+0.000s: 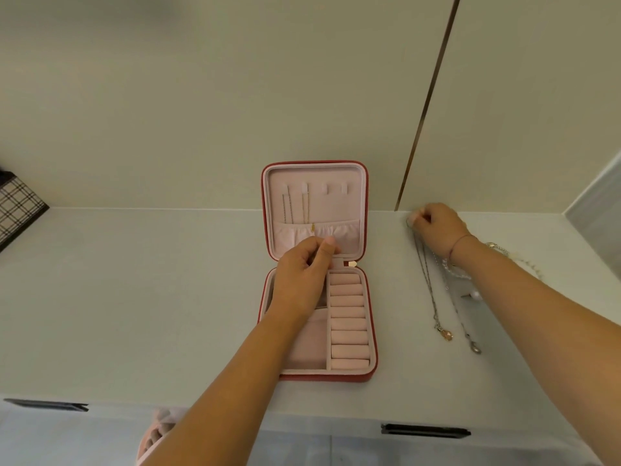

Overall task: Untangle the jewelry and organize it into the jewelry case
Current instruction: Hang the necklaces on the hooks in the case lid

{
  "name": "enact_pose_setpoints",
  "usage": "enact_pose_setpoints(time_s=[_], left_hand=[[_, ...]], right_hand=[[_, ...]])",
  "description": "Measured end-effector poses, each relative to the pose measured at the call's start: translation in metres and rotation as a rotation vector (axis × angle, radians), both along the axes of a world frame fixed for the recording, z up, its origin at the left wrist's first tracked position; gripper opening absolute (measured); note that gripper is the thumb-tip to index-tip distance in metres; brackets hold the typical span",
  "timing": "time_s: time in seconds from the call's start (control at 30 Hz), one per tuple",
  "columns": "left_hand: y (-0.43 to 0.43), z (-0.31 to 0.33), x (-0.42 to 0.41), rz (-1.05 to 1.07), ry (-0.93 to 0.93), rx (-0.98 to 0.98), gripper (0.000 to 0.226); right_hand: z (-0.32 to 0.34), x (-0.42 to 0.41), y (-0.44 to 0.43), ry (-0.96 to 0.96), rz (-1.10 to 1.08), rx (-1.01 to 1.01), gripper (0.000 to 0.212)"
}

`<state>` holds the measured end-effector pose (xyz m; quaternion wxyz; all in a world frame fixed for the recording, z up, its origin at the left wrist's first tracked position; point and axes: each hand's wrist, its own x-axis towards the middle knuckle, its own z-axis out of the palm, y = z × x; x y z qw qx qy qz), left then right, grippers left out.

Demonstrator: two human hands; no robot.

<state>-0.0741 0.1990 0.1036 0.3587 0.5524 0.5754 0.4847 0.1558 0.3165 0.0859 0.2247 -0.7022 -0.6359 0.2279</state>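
A red jewelry case (371, 331) with pink lining lies open on the white counter, its lid propped against the wall. Two thin chains (297, 206) hang from the lid's hooks into an elastic pocket. My left hand (304, 267) hovers over the hinge with fingers curled, thumb and forefinger pinched at the pocket's lower edge; what they hold is hidden. My right hand (437, 227), near the back wall, pinches the top ends of two silver necklaces (433, 307) that trail toward me across the counter, each ending in a clasp or small pendant.
A pearl strand and other beaded pieces (504, 253) lie behind my right forearm. A plaid box (16, 210) stands at the far left. Black drawer handles (425, 430) sit below the counter's front edge. Ring rolls (347, 317) fill the case's right column.
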Motion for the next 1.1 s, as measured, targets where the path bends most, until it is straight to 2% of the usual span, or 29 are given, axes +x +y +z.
enact_pose_setpoints(time_s=[0.23, 0.33, 0.47, 0.67, 0.93, 1.1], left_hand=[[0.002, 0.006, 0.006, -0.039, -0.053, -0.052, 0.02], [0.004, 0.015, 0.019, -0.17, -0.08, -0.045, 0.022], [0.005, 0.031, 0.03, -0.303, -0.225, -0.106, 0.029], [0.007, 0.038, 0.017, -0.215, -0.311, -0.11, 0.009], [0.023, 0.039, -0.015, -0.053, -0.054, -0.05, 0.009], [0.039, 0.036, -0.026, -0.013, 0.05, -0.004, 0.004]], right_hand=[[0.043, -0.013, -0.05, 0.554, 0.215, 0.009, 0.023], [0.062, -0.023, -0.069, 0.636, 0.307, -0.024, 0.024], [0.083, -0.041, -0.084, 0.689, 0.405, -0.052, 0.021], [0.088, -0.058, -0.085, 0.668, 0.384, -0.023, 0.006], [0.081, -0.081, -0.073, 0.415, 0.351, 0.098, 0.008], [0.076, -0.094, -0.061, 0.312, 0.19, 0.228, 0.003]])
